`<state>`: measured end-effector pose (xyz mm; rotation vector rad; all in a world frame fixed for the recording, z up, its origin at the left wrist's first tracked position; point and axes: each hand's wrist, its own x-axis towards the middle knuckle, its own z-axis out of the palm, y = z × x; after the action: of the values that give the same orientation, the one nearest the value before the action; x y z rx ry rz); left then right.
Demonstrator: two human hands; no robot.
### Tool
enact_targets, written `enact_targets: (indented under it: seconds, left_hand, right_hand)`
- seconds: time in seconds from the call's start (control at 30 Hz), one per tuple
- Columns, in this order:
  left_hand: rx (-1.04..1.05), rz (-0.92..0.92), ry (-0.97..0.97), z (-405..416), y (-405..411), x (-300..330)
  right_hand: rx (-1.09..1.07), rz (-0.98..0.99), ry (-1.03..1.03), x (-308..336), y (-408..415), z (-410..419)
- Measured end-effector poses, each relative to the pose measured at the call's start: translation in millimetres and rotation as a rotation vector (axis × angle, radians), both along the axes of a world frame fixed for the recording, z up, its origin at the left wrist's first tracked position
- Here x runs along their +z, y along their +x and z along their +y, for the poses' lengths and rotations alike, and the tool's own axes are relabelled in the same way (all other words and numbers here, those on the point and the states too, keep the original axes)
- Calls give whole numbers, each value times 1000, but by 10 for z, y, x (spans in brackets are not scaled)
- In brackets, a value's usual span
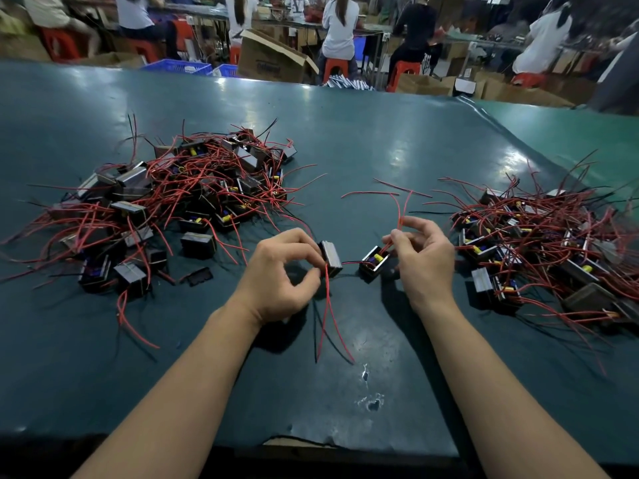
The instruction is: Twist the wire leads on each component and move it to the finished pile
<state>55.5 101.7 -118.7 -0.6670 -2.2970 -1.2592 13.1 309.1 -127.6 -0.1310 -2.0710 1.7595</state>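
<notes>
Two small black box components lie between my hands on the green table (345, 133). My left hand (280, 274) pinches the red leads of the left component (331, 259), whose wires (328, 316) trail toward me. My right hand (423, 257) pinches the red leads (401, 216) of the right component (373, 266), which shows a yellow part inside; those leads rise above my fingers and fan out. A large heap of like components with red wires (179, 202) lies at the left, another heap (539, 243) at the right.
A loose black cover piece (197, 276) lies near the left heap. The table mat has worn spots (370, 399) and a torn front edge (297, 440). Beyond the far edge people sit on red stools among cardboard boxes (273, 57) and blue crates (179, 67).
</notes>
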Motion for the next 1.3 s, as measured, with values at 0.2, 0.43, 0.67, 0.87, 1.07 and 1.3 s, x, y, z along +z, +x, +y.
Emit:
enact_targets:
  seconds: [0.2, 0.43, 0.67, 0.87, 1.07, 1.3]
  left_hand:
    - [-57, -5, -82, 20, -10, -25]
    - [103, 46, 31, 8, -59, -43]
    - [64, -174, 142, 13, -124, -94]
    - [15, -311, 314, 0, -160, -98]
    - [-71, -313, 108, 4, -135, -119]
    - [336, 132, 34, 41, -102, -66]
  right_hand:
    - [-116, 216, 474, 23, 98, -35]
    - [342, 352, 926, -21, 158, -108]
    - [178, 262, 1098, -6, 169, -90]
    - [44, 66, 1198, 28, 143, -73]
    - [-175, 53, 879, 73, 174, -48]
    - [-223, 65, 741, 111, 173, -81]
